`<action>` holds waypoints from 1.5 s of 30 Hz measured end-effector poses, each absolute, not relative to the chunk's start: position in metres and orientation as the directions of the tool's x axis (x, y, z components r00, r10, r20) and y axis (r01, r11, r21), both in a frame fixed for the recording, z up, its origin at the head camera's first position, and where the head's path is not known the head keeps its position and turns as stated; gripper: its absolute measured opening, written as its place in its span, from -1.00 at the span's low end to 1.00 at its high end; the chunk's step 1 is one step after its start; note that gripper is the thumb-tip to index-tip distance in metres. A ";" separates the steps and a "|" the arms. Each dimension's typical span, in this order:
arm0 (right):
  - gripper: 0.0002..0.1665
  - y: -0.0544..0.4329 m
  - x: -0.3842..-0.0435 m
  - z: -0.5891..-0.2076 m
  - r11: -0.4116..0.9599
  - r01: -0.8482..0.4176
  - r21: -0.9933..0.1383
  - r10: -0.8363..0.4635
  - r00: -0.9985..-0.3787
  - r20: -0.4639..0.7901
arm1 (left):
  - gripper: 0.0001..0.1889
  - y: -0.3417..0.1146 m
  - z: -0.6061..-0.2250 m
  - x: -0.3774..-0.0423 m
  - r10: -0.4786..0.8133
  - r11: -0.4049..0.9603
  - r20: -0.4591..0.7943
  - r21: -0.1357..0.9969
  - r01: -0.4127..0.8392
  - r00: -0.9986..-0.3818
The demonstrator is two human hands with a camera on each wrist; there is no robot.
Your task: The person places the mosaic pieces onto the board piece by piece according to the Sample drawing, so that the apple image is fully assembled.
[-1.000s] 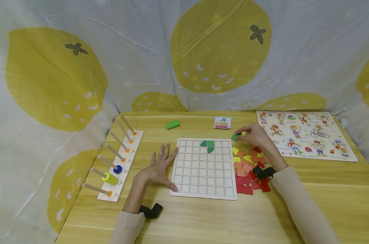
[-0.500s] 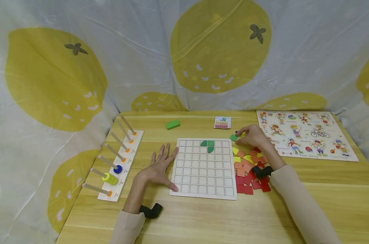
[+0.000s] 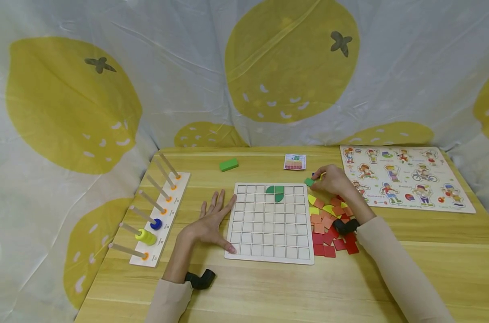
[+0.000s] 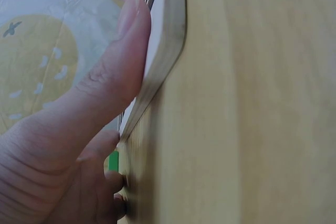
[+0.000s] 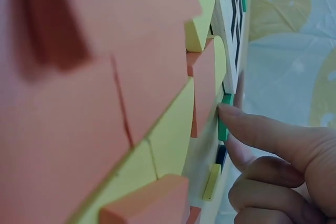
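On the wooden table lies a white grid board [image 3: 269, 259], with several green pieces [image 3: 279, 189] set in its upper cells. My left hand [image 3: 208, 226] rests spread at the board's left side, its thumb over the lower-left corner; the left wrist view has that thumb [image 4: 113, 69] against the board's edge. Beyond the upper right corner, my right hand [image 3: 334, 180] pinches a small green tile [image 3: 309, 181] between thumb and index finger. The right wrist view shows the tile [image 5: 226, 121] at those fingertips, beside a yellow piece [image 5: 212, 182] and a dark blue one [image 5: 221, 155].
Red, orange and yellow tiles [image 3: 329, 251] lie heaped right of the board. A pattern card [image 3: 294, 162] and a green block [image 3: 229, 165] are behind it. A peg rack [image 3: 147, 260] with rings stands left; a picture puzzle board [image 3: 414, 179] lies back right.
The green tile has shifted slightly left, and my right hand has edged the same way with its fingertips at it. My left hand and the board have stayed put.
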State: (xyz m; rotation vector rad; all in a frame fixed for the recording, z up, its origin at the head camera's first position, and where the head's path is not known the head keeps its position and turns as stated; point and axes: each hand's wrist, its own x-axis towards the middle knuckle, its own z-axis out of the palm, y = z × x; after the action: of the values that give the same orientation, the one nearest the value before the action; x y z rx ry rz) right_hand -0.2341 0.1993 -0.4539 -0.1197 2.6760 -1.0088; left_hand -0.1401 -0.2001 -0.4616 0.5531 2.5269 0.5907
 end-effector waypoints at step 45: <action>-0.78 0.098 -0.209 -0.450 0.640 -0.119 -0.759 -0.380 -0.908 -0.178 | 0.58 -0.199 -0.458 -0.137 0.479 0.819 -0.339 0.504 0.274 -0.809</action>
State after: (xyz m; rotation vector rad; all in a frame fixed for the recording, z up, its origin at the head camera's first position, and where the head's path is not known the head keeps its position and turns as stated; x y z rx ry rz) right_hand -0.2093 0.0977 -0.4495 -0.3995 2.5411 -1.1423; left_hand -0.1371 -0.1993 -0.4579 0.5595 2.5420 0.6087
